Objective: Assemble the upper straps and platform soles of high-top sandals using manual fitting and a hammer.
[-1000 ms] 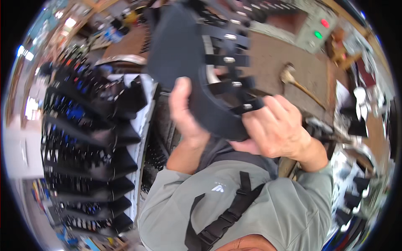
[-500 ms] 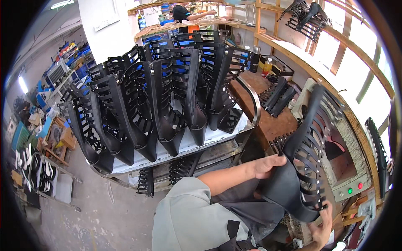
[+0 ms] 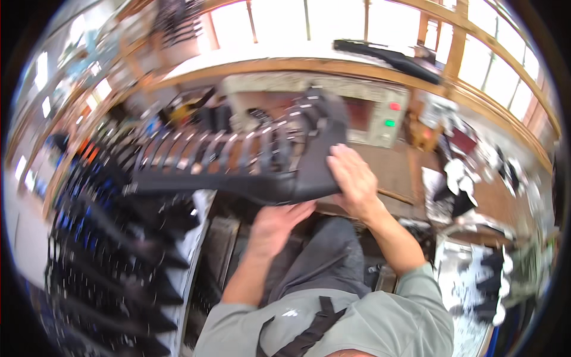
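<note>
A tall black strappy boot point(image 3: 238, 182) lies sideways in the air before me. Its cut-out shaft, with a row of studded straps, points left, and its foot end stands upward on the right. My right hand point(image 3: 355, 181) presses against the sole side near the heel, fingers together along it. Under the boot, where shaft meets heel, my left hand point(image 3: 276, 225) supports it with fingers pointing right; the fingertips are partly hidden and blurred.
Similar black boots point(image 3: 113, 238) stand in rows on a rack at the left. Behind the held boot is a pale machine point(image 3: 380, 128) with red and green buttons. A wooden shelf point(image 3: 267, 66) runs under the windows. At right, a white-topped surface point(image 3: 461, 297) carries dark pieces.
My view has swung right, so the rack now sits at the left. The boot has turned from upright to lying sideways. My right hand has moved to the sole side, the left beneath.
</note>
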A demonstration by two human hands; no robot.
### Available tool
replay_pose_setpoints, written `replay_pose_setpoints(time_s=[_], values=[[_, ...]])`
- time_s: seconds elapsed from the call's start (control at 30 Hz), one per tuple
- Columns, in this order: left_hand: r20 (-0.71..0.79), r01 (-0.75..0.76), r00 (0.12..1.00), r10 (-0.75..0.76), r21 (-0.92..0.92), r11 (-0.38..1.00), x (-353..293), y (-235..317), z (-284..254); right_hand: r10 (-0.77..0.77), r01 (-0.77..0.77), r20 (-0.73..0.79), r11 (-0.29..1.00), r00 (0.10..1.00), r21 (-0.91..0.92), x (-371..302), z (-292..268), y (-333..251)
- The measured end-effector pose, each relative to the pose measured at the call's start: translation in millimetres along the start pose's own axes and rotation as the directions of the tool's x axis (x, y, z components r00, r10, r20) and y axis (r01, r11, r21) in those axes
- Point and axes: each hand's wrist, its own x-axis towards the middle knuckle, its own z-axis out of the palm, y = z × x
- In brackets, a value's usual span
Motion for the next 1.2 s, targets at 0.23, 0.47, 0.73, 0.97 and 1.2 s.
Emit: replay_pose_setpoints(time_s=[0.23, 0.47, 0.73, 0.97, 1.2], values=[[-0.433, -0.39, 0.85, 0.299, -0.139, 0.91, 32.7, 56.8, -18.5, -0.298, 0.325, 0.138, 0.904, 0.945, -0.276, 26.9, -22.7, 82.1], [-0.089, -0.21, 0.974, 0.209, 0.0, 0.978, 283.7, 118.4, -58.0, -0.014, 0.038, 0.087, 0.958, 0.996, -0.283, 112.6, -12.4, 237.5], [-0.12, 0.036, 0.992, -0.027, 0.076, 0.996, 545.7, 43.8, -80.4, 0.269, -0.175, 0.074, 0.785, 0.96, -0.594, 116.7, -19.0, 385.7], [-0.029, -0.123, 0.991, 0.133, 0.226, 0.966, 450.3, -15.8, -80.8, 0.439, -0.123, 0.307, 0.717, 0.844, -0.686, 103.4, -14.5, 428.4], [-0.123, 0.05, 0.944, 0.306, 0.97, 0.237, 187.9, -2.4, -145.7, 0.178, -0.215, 0.278, 0.971, 0.944, 0.105, 108.6, 113.6, 221.9]])
